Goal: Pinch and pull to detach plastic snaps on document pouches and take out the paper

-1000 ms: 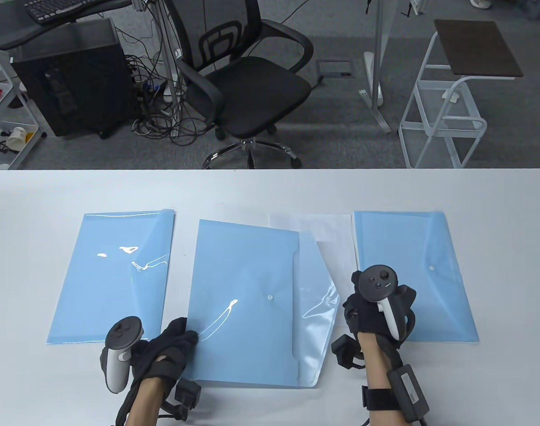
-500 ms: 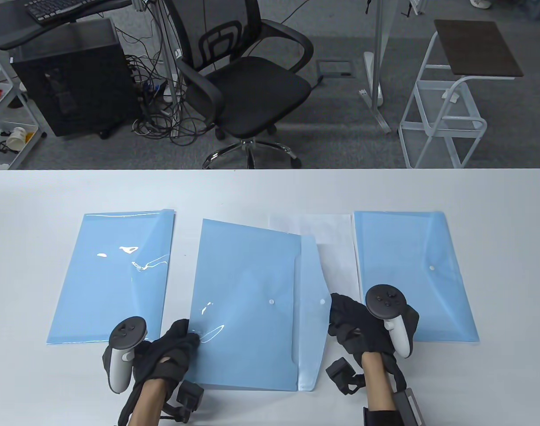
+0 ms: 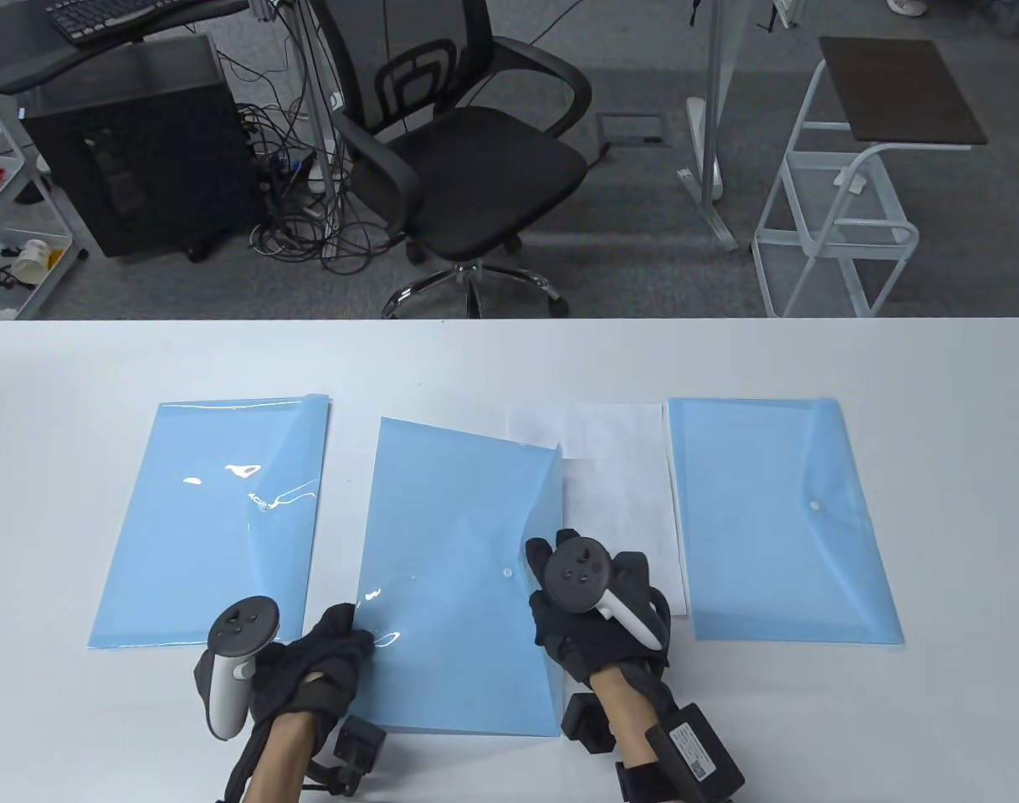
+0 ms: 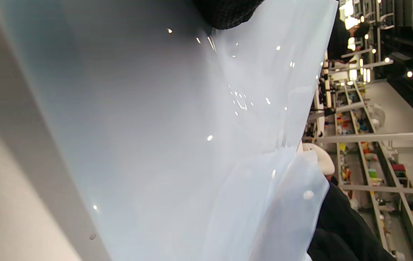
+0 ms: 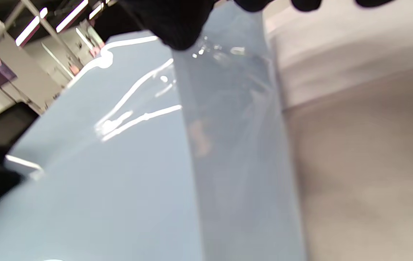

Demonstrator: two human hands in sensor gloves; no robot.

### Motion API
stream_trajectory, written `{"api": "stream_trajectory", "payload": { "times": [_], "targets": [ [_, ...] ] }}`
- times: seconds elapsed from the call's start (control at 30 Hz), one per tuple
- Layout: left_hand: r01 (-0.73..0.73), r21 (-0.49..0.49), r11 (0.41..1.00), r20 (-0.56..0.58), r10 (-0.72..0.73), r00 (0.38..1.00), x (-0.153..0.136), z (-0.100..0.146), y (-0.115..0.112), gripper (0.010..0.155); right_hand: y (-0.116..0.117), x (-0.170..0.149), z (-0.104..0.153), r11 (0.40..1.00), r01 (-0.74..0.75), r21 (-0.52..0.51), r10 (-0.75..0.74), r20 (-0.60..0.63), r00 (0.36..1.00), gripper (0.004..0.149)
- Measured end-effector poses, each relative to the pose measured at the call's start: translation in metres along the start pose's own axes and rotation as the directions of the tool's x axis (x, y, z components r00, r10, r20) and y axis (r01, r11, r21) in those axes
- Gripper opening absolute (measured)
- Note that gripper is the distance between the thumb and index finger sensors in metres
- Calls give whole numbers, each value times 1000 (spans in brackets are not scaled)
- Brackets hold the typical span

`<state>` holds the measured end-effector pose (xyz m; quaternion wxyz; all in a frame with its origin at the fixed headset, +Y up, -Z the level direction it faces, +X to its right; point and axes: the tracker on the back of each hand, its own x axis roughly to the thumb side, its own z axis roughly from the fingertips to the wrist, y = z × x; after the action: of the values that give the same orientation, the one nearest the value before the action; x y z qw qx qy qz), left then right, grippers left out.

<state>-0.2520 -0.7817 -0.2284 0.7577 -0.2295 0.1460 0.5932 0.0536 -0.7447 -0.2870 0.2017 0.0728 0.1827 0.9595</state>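
Three blue document pouches lie side by side in the table view. My left hand [image 3: 338, 640] grips the near left corner of the middle pouch [image 3: 451, 535]; one of its fingertips [image 4: 228, 14] rests on the plastic. My right hand [image 3: 560, 585] pinches the middle pouch's clear flap [image 5: 228, 119] and holds it folded over the pouch, just right of the white snap [image 3: 507, 573]. The left wrist view shows the flap [image 4: 289, 210] raised a little off the pouch. A white paper sheet [image 3: 618, 502] lies flat between the middle pouch and the right pouch [image 3: 781, 519], whose snap [image 3: 815, 506] is fastened.
The left pouch [image 3: 217, 519] lies flat with its flap side wrinkled. The white table [image 3: 509, 360] ends at a far edge, with an office chair [image 3: 468, 167] and a white side stand [image 3: 844, 209] on the floor beyond.
My right hand has swung left from beside the right pouch, bringing the flap from spread out on the right over onto the middle pouch. The paper beneath is uncovered. My left hand stayed put.
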Motion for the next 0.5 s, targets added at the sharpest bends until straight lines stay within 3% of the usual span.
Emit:
{"api": "stream_trajectory", "payload": {
  "times": [0.5],
  "targets": [
    [49, 27, 998, -42, -48, 998, -1, -1, -1, 47, 33, 19, -26, 976, -172, 135, 179, -41, 983, 63]
  ]
}}
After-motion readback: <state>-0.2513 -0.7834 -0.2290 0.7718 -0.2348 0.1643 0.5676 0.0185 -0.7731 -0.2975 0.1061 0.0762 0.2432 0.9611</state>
